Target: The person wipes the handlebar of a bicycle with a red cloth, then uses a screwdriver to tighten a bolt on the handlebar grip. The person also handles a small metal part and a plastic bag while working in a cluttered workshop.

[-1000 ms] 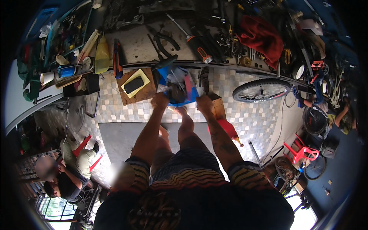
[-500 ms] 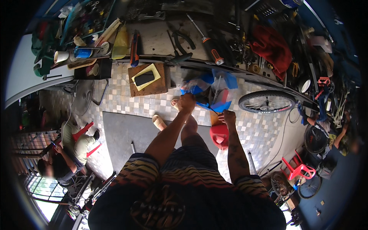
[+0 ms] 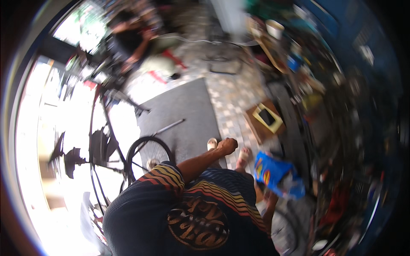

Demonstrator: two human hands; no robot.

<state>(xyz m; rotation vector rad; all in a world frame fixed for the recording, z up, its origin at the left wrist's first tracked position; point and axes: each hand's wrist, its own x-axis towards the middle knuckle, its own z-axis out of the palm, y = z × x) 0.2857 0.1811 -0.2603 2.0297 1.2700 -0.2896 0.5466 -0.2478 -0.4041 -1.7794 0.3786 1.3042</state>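
My left hand point(image 3: 228, 146) is closed in a fist in front of my body, above my sandalled feet; what it holds, if anything, is hidden. Low on the right, my right hand point(image 3: 270, 199) is closed at the lower edge of a blue plastic bag point(image 3: 273, 168), blurred by motion. Bright printing covers the bag's side, and its far end looks clear and crumpled. Beyond the bag stands a brown wooden box point(image 3: 253, 123) carrying a yellow pad point(image 3: 276, 126) and a black phone point(image 3: 267, 116).
A cluttered workbench point(image 3: 294, 128) runs down the right. On the left are a bicycle wheel point(image 3: 150, 149) and frame point(image 3: 112, 128), beside a grey mat point(image 3: 179, 106) with a metal tube point(image 3: 170, 126) on it. Another person point(image 3: 130, 40) sits at the upper left.
My view has swung to the left, so the bench now lies on my right. My left hand has come away from the blue bag; the bag's printed side now shows by my right hand.
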